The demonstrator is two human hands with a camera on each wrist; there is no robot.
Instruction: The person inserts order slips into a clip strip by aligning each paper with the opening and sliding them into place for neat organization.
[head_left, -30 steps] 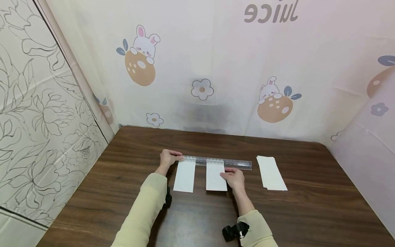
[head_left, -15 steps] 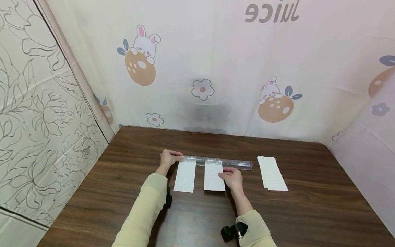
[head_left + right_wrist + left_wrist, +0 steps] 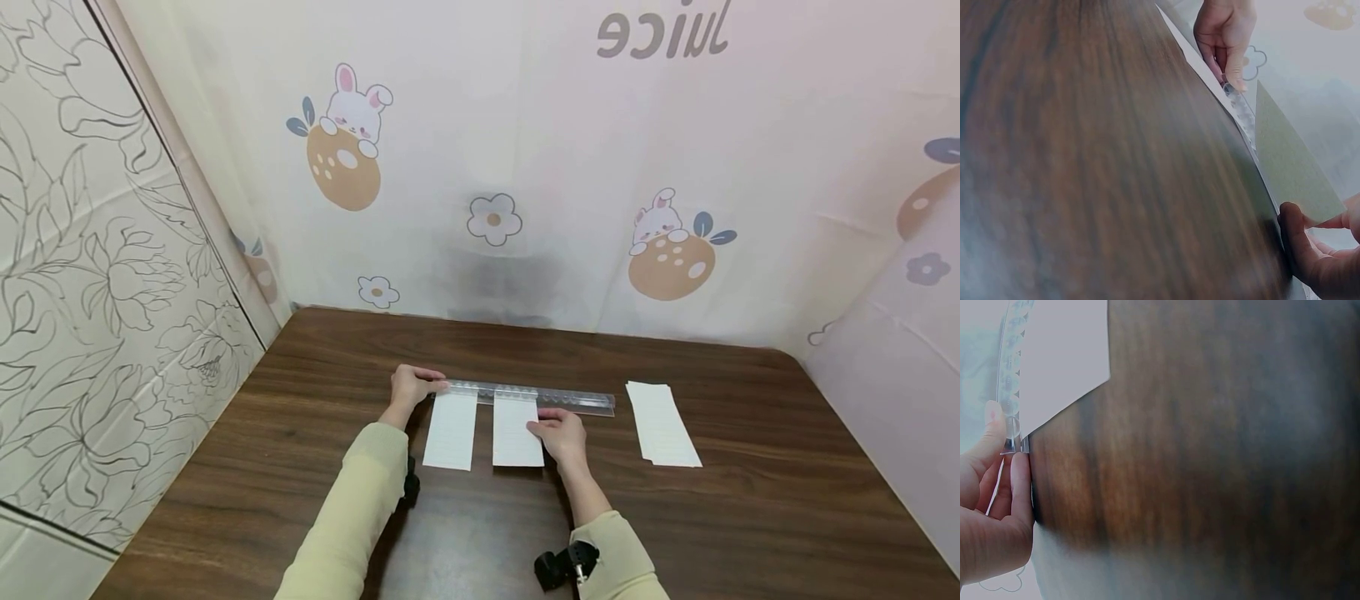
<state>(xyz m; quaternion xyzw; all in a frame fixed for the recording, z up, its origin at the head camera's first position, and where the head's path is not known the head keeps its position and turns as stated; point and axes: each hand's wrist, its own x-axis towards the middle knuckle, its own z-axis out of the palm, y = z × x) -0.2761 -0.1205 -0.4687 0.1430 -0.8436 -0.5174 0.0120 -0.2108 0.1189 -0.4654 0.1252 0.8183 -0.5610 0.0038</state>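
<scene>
A long clear plastic strip (image 3: 577, 400) with a row of rounded bumps lies across the table. My left hand (image 3: 410, 388) pinches its left end, thumb on top and fingers under it in the left wrist view. One white paper slip (image 3: 450, 429) hangs from the strip beside this hand, its top edge at the bumps. My right hand (image 3: 562, 436) pinches the right edge of a second white paper slip (image 3: 514, 433). That slip's top overlaps the strip near its middle. In the right wrist view the held slip (image 3: 1291, 156) stands tilted up from the table.
A small stack of white paper slips (image 3: 663, 425) lies slightly fanned on the dark wooden table (image 3: 757, 500), right of the strip. A printed curtain (image 3: 555, 167) hangs behind the table's far edge. A black wrist camera (image 3: 566, 564) sits at the right sleeve.
My right hand has shifted a little to the left with its slip, which is now closer to the first slip. My left hand stays at the strip's end.
</scene>
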